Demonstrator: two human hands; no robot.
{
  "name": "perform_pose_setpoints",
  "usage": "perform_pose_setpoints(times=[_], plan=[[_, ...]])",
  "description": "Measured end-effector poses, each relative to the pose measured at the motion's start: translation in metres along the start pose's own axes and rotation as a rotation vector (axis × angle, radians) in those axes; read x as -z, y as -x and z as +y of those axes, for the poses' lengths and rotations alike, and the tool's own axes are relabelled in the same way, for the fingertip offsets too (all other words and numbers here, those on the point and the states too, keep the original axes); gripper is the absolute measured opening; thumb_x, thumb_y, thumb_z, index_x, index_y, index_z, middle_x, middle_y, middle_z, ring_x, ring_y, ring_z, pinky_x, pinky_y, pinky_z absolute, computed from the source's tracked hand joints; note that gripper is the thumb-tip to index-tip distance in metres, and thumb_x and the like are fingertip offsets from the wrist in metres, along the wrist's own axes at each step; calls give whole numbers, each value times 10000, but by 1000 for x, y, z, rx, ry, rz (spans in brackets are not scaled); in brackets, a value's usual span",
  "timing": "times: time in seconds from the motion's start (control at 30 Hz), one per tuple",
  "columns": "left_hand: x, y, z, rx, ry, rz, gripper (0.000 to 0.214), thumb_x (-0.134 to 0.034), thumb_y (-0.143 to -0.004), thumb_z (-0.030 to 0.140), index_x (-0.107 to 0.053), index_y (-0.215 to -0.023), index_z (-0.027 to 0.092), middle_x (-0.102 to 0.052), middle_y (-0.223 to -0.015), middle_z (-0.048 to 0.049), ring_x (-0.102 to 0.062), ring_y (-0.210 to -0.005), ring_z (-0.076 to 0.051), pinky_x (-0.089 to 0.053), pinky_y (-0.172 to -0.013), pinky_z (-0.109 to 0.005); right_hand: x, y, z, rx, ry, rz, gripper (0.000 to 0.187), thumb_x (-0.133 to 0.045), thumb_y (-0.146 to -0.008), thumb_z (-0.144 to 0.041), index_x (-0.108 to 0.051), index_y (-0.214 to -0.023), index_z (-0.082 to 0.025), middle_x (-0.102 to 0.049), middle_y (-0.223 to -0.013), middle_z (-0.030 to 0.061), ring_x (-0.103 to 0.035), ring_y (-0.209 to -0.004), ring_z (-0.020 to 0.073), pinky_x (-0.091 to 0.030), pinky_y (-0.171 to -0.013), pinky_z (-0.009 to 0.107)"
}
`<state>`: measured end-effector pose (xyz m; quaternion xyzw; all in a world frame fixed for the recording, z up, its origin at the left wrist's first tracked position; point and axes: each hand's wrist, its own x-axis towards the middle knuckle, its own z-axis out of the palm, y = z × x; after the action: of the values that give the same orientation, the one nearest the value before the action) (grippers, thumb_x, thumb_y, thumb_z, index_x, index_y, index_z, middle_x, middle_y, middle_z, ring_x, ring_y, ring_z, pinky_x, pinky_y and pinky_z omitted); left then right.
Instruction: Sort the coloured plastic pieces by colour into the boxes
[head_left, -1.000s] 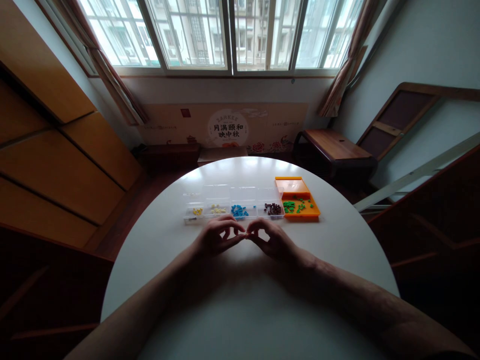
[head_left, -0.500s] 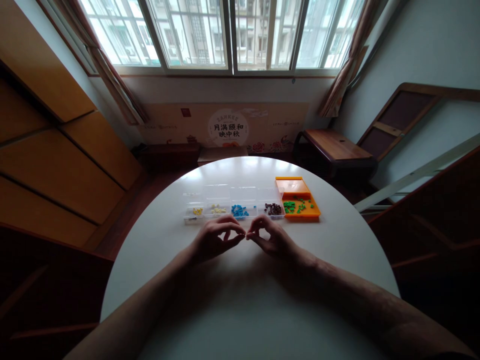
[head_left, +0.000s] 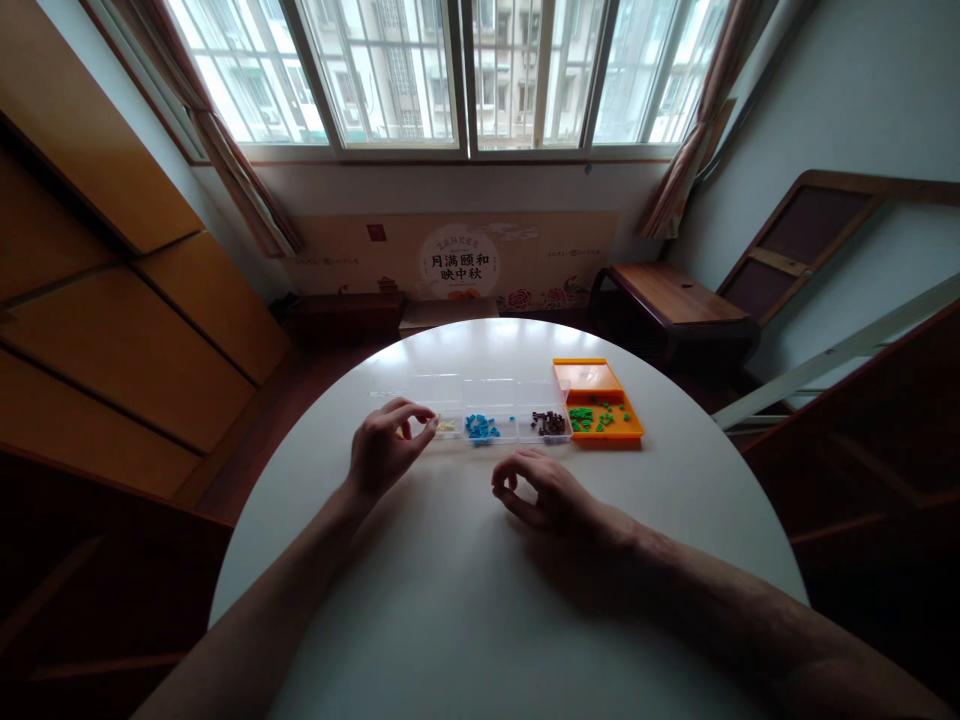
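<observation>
My left hand hovers at the left part of the clear plastic box, thumb and forefinger curled together near the cream pieces. It hides the yellow pieces almost fully. Whatever sits at its fingertips is too small to make out. Closer to me, my right hand is closed in a pinch just above the white table; anything between those fingertips cannot be told. Small blue pieces and dark brown pieces lie in further compartments of the clear box, its lids raised.
An orange box with its lid open stands against the clear box's right end, holding small green pieces. Beyond the round table are a wooden side table and a printed panel below the window.
My left hand has parted from the right, moving left and forward to the cream compartment. My right hand keeps its pinch in nearly the same place. The view has tipped slightly upward.
</observation>
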<state>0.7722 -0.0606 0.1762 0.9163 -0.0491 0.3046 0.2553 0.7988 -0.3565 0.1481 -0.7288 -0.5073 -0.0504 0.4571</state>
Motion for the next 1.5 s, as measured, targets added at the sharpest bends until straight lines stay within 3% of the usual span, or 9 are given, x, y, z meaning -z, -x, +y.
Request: perform_pose_setpoints(times=[0.13,0.37,0.57,0.73,0.83,0.97,1.13,1.33,1.5], plan=[[-3,1,-2,-43,-125,5,167,-734,-987,366,-816,-931,231,-787,-956,-7,-606,-609,-117,-526,-794,-313,1,1,0,37,24,-5,96,-654,-956,-137,-637,-984,-227,-696,-869,23,-648,-794,183,-533,-813,327],[-5,4,2,-43,-51,25,216,-698,-1020,376,-798,-918,214,-770,-955,-32,-613,-633,-125,-509,-652,-266,3,-1,-1,25,17,-5,40,-658,-989,-191,-649,-974,-226,-697,-852,29,-646,-796,191,-539,-810,340],[-8,9,9,-346,101,-159,131,-695,-1029,311,-804,-1029,239,-791,-991,-44,-630,-639,-112,-548,-684,-265,12,-3,-6,8,11,13,97,-644,-1047,-259,-673,-962,-222,-698,-869,43,-644,-815,196,-546,-799,345],[-10,14,19,-504,147,-331,235,-727,-1001,327,-777,-1219,254,-805,-1109,-92,-753,-812,-178,-616,-788,-317,35,-11,-7,33,88,20,170,-625,-1072,-281,-690,-925,-226,-721,-873,51,-646,-806,204,-544,-784,357],[-11,15,24,-533,174,-367,224,-743,-986,344,-784,-1191,263,-808,-1141,-100,-787,-978,-232,-635,-877,-356,53,-15,-2,-10,116,75,230,-609,-1084,-294,-687,-878,-226,-716,-844,46,-654,-794,206,-540,-772,357],[-11,16,29,-565,200,-399,175,-748,-977,333,-788,-1133,265,-818,-1151,-88,-796,-1000,-238,-639,-903,-372,80,-12,10,-50,155,159,237,-602,-1082,-294,-688,-871,-230,-726,-860,48,-679,-826,216,-544,-777,358],[-16,18,26,-618,233,-436,331,-783,-937,373,-759,-1253,276,-806,-1253,-98,-792,-1082,-268,-638,-982,-434,114,10,35,-99,320,320,169,-607,-1061,-343,-702,-959,-248,-736,-946,62,-674,-864,243,-560,-827,395],[-24,20,21,-672,204,-503,426,-802,-932,429,-727,-1329,292,-775,-1357,-105,-772,-1153,-292,-618,-1043,-458,141,48,88,-359,425,626,275,-585,-1032,-467,-703,-1042,-219,-733,-1058,103,-652,-924,265,-551,-908,447],[-26,19,24,-667,198,-519,367,-790,-950,413,-735,-1294,297,-773,-1363,-90,-762,-1158,-286,-622,-1021,-446,147,68,123,-698,170,662,498,-595,-982,-608,-700,-1213,-179,-735,-1289,161,-689,-1143,318,-552,-1037,497]])
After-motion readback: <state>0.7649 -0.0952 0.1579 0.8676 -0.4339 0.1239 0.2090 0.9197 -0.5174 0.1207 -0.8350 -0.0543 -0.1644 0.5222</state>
